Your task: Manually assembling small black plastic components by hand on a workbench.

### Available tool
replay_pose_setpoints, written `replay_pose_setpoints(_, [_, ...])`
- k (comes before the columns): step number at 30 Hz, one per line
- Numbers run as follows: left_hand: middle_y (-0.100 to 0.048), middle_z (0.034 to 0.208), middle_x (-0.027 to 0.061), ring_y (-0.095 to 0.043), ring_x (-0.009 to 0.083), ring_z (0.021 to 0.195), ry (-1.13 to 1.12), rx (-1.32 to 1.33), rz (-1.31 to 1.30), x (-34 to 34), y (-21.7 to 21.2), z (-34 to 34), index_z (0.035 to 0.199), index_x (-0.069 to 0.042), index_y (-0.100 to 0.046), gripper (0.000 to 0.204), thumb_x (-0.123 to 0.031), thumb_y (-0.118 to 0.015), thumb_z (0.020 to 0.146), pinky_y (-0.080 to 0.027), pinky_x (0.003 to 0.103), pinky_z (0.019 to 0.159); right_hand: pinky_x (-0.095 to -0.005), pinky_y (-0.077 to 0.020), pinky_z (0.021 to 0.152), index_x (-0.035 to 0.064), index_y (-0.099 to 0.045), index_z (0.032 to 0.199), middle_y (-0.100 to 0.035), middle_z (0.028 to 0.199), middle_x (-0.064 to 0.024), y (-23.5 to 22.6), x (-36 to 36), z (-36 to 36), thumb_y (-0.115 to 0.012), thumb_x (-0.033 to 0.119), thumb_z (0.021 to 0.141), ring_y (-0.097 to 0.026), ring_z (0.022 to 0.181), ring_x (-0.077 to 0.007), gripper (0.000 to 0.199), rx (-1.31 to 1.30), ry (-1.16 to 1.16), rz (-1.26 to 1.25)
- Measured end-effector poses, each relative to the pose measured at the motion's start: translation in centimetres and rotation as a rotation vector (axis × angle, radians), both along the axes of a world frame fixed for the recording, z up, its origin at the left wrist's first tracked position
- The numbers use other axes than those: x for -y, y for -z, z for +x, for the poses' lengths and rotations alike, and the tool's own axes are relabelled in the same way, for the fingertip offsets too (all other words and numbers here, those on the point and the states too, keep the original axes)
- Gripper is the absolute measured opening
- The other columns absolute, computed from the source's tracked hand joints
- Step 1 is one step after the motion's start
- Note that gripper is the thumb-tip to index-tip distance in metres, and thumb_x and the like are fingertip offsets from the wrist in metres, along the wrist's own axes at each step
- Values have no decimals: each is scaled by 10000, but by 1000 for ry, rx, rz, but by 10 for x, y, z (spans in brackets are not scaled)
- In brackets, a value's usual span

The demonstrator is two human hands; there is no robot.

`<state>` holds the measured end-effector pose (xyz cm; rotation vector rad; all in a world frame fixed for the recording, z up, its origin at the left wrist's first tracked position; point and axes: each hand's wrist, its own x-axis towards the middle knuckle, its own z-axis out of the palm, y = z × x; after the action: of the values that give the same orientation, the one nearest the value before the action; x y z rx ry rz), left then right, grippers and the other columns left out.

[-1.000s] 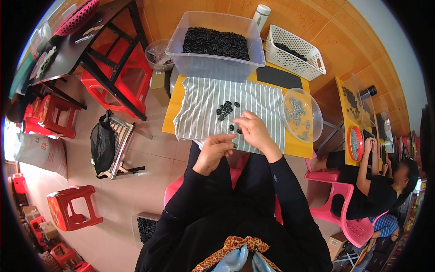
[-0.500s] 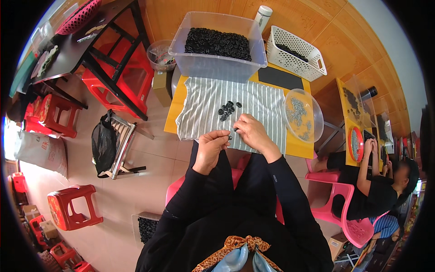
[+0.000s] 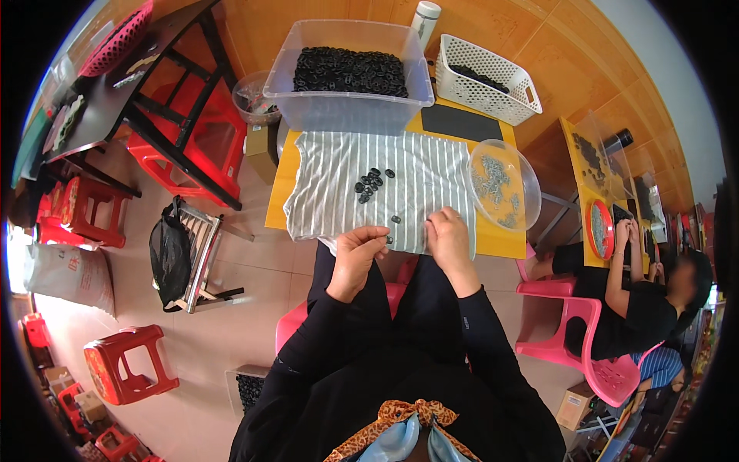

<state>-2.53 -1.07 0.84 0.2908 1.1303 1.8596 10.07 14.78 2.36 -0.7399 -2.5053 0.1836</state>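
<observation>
My left hand (image 3: 358, 260) is closed in a pinch at the near edge of a grey-and-white striped cloth (image 3: 323, 165). Between its thumb and forefinger is a small dark part (image 3: 389, 240), too small to tell its kind. My right hand (image 3: 449, 239) rests over the cloth on the right, fingers curled together; whatever they may hold is hidden. One black oval piece (image 3: 396, 219) lies on the cloth between the hands. Farther off is a little heap of similar black oval pieces (image 3: 368, 185), with one piece (image 3: 389, 173) just apart from it.
Behind the cloth, a clear plastic bin (image 3: 346, 112) holds many black pieces. A white perforated basket (image 3: 493, 96) stands beside it. At right is a clear round tray (image 3: 530, 185) with small silvery parts. A person (image 3: 639, 308) works at another table; a red stool (image 3: 131, 362) stands left.
My right hand has drawn away from the left, to the right. A black oval piece now lies on the cloth between them. The left hand keeps its pinch.
</observation>
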Motion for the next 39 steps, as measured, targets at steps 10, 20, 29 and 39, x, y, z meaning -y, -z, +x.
replay_pose_setpoints(10, [-622,744,48,-565,87,633,59,-59,17,-2,2,8,978,61,-642,172,14,-576,826,-438,204,583,-377,-446,696,35,-640,944,-525,831,-116,-9,-19,7,-625,24,762,-553,812,-295,182,17,-203,-250])
replay_pose_setpoints(20, [-628,733,58,-564,88,642,65,-68,43,-2,-4,12,993,52,-644,180,30,-577,827,-438,199,593,-202,-395,559,0,-644,915,-588,732,-3,-1,18,8,-615,6,831,-509,630,-55,89,-476,-141,-1170])
replay_pose_setpoints(29, [-620,746,51,-562,89,664,62,-142,96,-3,-3,12,1037,42,-639,218,23,-574,830,-436,206,600,-185,-417,581,-7,-668,937,-608,733,4,-5,40,-3,-597,4,857,-528,642,-42,107,-528,-179,-1263])
replay_pose_setpoints(39, [-617,752,50,-553,91,657,33,-94,106,-2,-6,13,1063,47,-628,246,36,-566,825,-432,205,596,-186,-413,574,-9,-670,936,-604,735,7,-6,45,-6,-610,9,855,-519,638,-40,103,-551,-215,-1272])
